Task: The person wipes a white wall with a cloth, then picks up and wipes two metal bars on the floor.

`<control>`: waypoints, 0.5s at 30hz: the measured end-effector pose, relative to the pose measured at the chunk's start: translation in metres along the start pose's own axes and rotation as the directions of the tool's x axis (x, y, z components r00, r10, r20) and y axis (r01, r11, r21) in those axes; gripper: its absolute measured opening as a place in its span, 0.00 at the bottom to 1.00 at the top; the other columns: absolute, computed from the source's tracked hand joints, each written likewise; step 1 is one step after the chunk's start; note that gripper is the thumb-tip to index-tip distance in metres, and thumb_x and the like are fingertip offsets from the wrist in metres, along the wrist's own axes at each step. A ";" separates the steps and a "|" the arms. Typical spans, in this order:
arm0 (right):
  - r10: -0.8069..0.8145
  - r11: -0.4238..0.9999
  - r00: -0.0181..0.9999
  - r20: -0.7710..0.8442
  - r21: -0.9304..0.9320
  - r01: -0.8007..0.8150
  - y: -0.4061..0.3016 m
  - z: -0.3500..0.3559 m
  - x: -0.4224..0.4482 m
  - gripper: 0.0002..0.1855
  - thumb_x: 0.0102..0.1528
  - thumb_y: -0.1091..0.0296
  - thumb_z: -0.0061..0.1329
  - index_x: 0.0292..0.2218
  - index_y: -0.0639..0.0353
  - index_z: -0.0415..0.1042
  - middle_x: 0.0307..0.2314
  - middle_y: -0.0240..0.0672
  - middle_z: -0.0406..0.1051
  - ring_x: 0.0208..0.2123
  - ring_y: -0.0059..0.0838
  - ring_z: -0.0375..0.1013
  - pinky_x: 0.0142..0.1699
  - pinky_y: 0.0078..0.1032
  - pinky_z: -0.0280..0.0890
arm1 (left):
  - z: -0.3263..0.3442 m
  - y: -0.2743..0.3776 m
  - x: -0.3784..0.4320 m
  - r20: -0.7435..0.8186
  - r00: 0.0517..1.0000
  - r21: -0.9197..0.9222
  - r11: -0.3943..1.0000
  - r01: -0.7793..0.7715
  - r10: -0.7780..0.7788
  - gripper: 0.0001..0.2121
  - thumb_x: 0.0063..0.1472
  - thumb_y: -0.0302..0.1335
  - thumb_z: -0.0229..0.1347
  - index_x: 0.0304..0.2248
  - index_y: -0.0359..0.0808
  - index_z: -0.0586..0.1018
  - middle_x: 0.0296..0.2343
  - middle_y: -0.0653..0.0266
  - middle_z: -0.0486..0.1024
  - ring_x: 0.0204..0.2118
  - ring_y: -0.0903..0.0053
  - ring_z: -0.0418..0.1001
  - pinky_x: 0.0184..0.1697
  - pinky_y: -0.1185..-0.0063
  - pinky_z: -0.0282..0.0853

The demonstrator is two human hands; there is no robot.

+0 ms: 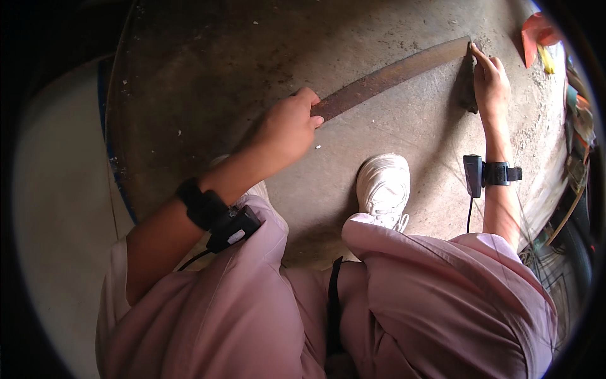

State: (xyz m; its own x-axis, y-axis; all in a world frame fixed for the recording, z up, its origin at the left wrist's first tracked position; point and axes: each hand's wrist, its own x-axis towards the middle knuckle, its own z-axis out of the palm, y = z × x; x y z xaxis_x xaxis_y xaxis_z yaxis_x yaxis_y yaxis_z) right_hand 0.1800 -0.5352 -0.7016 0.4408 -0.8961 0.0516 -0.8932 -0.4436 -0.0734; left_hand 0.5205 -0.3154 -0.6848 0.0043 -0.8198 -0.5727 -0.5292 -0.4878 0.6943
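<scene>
A long, slightly curved, rusty flat metal strip (393,76) slants over the concrete floor, from lower left to upper right. My left hand (291,123) grips its near, darker end between thumb and fingers. At the far end is my right hand (491,83), with its index finger extended to the strip's tip. The other fingers of that hand are bent, and whether they hold anything is hidden. Just left of the right hand a dark narrow shape (470,92) lies along the floor; I cannot tell whether it is a thing or partly shadow.
My white shoes (384,182) stand on the concrete floor (331,189) below the strip. A red and yellow piece of plastic (535,35) lies at upper right. Tangled cords and mixed items (580,142) line the right edge. Pale flooring (61,189) is at left.
</scene>
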 end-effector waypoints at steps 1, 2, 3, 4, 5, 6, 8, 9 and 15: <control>-0.002 1.000 1.000 0.014 0.031 0.001 -0.009 -0.004 -0.002 0.21 0.54 0.74 0.46 0.48 0.38 0.71 0.28 0.30 0.70 0.27 0.25 0.72 0.31 0.26 0.69 | -0.001 0.000 0.001 0.015 1.000 0.005 1.000 -0.006 0.006 0.13 0.53 0.23 0.56 0.38 0.31 0.70 0.31 0.52 0.75 0.33 0.62 0.75 0.37 0.73 0.68; -0.002 0.998 1.000 0.028 0.062 0.000 -0.026 -0.006 -0.009 0.21 0.54 0.74 0.46 0.48 0.40 0.72 0.29 0.32 0.70 0.28 0.26 0.72 0.31 0.26 0.69 | -0.003 0.001 0.000 0.030 0.999 0.009 1.000 -0.013 0.012 0.13 0.53 0.23 0.56 0.38 0.31 0.70 0.31 0.52 0.75 0.33 0.62 0.75 0.37 0.73 0.68; -0.005 0.996 0.999 0.044 0.092 0.001 -0.045 -0.008 -0.018 0.20 0.54 0.74 0.46 0.48 0.42 0.72 0.29 0.33 0.70 0.28 0.27 0.72 0.32 0.25 0.70 | -0.002 0.002 0.001 0.046 0.999 0.011 1.000 -0.019 0.018 0.13 0.52 0.23 0.56 0.38 0.31 0.70 0.31 0.52 0.75 0.33 0.62 0.75 0.37 0.73 0.68; -0.109 0.969 0.994 0.014 0.225 0.103 -0.065 -0.002 -0.026 0.21 0.54 0.74 0.47 0.48 0.44 0.71 0.30 0.34 0.70 0.29 0.27 0.72 0.33 0.25 0.70 | 0.000 0.000 0.000 0.027 1.000 0.018 1.000 -0.007 0.006 0.13 0.52 0.23 0.56 0.38 0.31 0.70 0.31 0.52 0.75 0.33 0.63 0.74 0.36 0.73 0.68; -0.148 0.917 0.989 -0.031 0.370 0.149 -0.089 -0.004 -0.036 0.22 0.52 0.75 0.48 0.48 0.45 0.71 0.30 0.33 0.70 0.27 0.26 0.71 0.32 0.24 0.70 | 0.000 0.000 0.000 0.023 1.000 0.024 1.000 -0.011 0.010 0.13 0.52 0.23 0.56 0.38 0.31 0.70 0.31 0.52 0.75 0.33 0.63 0.74 0.36 0.73 0.68; -0.193 0.889 0.980 0.055 0.432 0.151 -0.110 -0.010 -0.045 0.23 0.51 0.77 0.49 0.48 0.45 0.71 0.29 0.33 0.69 0.25 0.27 0.71 0.30 0.24 0.70 | -0.001 -0.001 -0.001 0.016 1.000 0.033 0.999 -0.013 0.012 0.13 0.52 0.23 0.56 0.38 0.31 0.70 0.31 0.52 0.75 0.33 0.63 0.74 0.36 0.73 0.68; -0.320 0.894 0.942 0.103 0.364 0.264 -0.128 -0.019 -0.051 0.23 0.52 0.77 0.48 0.49 0.42 0.71 0.27 0.31 0.68 0.21 0.25 0.69 0.26 0.23 0.69 | -0.006 0.001 -0.001 0.047 0.999 0.056 0.998 -0.010 0.007 0.13 0.52 0.23 0.56 0.38 0.31 0.70 0.31 0.52 0.75 0.32 0.64 0.74 0.36 0.73 0.68; -0.343 0.909 0.925 0.162 0.305 0.283 -0.127 -0.022 -0.049 0.24 0.52 0.76 0.48 0.49 0.39 0.71 0.26 0.31 0.67 0.20 0.24 0.68 0.25 0.23 0.68 | -0.007 0.002 -0.001 0.057 0.998 0.061 0.998 -0.011 0.007 0.13 0.52 0.23 0.56 0.38 0.31 0.70 0.31 0.52 0.75 0.32 0.64 0.74 0.36 0.73 0.68; -0.032 0.989 0.999 0.031 0.142 0.027 -0.026 -0.010 -0.008 0.21 0.55 0.73 0.46 0.49 0.38 0.71 0.27 0.32 0.69 0.25 0.29 0.71 0.30 0.26 0.69 | -0.001 -0.004 0.007 0.086 0.995 -0.057 0.997 0.048 -0.043 0.13 0.52 0.23 0.57 0.37 0.31 0.70 0.31 0.52 0.75 0.34 0.67 0.75 0.36 0.75 0.69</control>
State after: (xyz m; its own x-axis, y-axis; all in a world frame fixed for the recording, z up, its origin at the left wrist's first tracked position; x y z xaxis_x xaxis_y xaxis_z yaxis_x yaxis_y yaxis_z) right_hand 0.1989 -0.5161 -0.6904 0.4715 -0.8815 0.0231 -0.8592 -0.4652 -0.2132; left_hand 0.5235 -0.3190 -0.6914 -0.0462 -0.7691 -0.6375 -0.4789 -0.5430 0.6898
